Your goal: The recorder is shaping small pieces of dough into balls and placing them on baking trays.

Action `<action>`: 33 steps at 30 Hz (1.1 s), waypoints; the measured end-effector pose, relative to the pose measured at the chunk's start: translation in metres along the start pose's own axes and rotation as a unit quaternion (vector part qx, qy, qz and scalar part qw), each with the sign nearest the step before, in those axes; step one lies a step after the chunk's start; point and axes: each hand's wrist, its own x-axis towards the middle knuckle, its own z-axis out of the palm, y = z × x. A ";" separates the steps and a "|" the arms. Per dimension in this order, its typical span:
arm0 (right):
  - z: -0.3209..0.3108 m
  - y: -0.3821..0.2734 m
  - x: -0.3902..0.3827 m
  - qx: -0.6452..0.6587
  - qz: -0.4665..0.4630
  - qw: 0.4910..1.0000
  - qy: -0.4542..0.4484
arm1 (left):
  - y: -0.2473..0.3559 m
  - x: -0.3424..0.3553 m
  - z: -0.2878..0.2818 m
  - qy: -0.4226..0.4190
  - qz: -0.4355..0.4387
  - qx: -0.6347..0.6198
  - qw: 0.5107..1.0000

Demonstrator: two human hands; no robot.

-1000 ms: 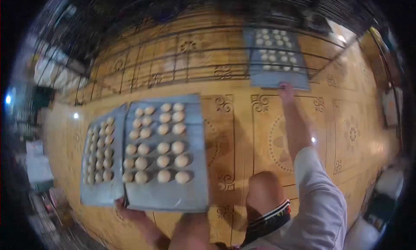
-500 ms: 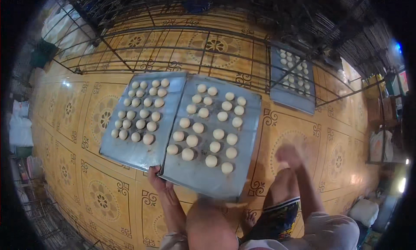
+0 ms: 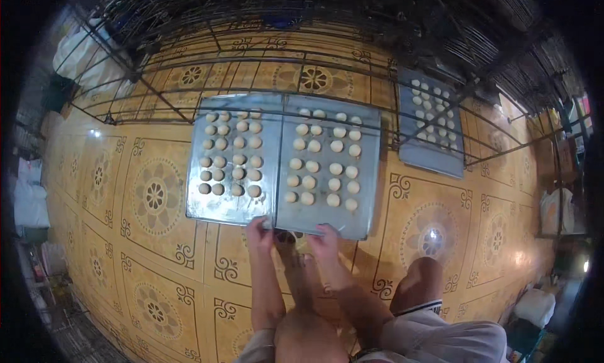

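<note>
Two metal trays, the left one (image 3: 229,209) and the right one (image 3: 314,217), lie side by side, each bearing several pale round dough balls (image 3: 335,199). Their far parts are beneath thin rack bars. My left hand (image 3: 259,235) pinches the left tray's near edge by the seam between them. My right hand (image 3: 324,237) grips the near edge of the right tray. A third tray of dough balls (image 3: 430,156) lies farther right, also under the bars.
A dark wire rack (image 3: 440,29) spans the top over patterned yellow floor tiles (image 3: 154,196). White sacks (image 3: 91,53) stand at the upper left, with pale bags (image 3: 553,211) at the right. My bare knee (image 3: 420,275) is at the lower right.
The two trays have moved away from me, their far parts now under the bars. My right hand has left the third tray and come onto the right-hand one of the pair.
</note>
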 end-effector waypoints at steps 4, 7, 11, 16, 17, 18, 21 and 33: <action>-0.020 0.002 0.051 0.163 0.082 0.974 0.132 | 0.024 0.053 -0.012 0.129 -0.129 -0.204 0.962; -0.024 0.000 0.097 0.069 0.044 0.988 0.128 | 0.038 0.111 0.007 0.115 -0.146 -0.219 0.958; -0.021 -0.005 0.182 0.396 0.177 0.888 0.154 | 0.037 0.180 0.064 0.139 -0.133 -0.191 0.962; -0.015 -0.022 0.256 0.135 0.020 0.972 0.192 | 0.035 0.240 0.114 0.024 0.001 -0.093 0.995; -0.015 -0.027 0.260 0.116 0.016 0.972 0.203 | 0.035 0.249 0.118 0.020 -0.056 -0.126 0.990; -0.015 -0.033 0.264 0.098 0.013 0.972 0.214 | 0.037 0.255 0.119 0.015 -0.037 0.001 0.999; -0.019 -0.054 0.253 0.511 0.116 0.839 0.147 | 0.035 0.252 0.117 -0.001 -0.065 -0.132 0.989; -0.078 -0.192 -0.059 0.361 0.172 0.858 0.323 | 0.037 -0.109 0.092 0.030 -0.072 0.309 0.948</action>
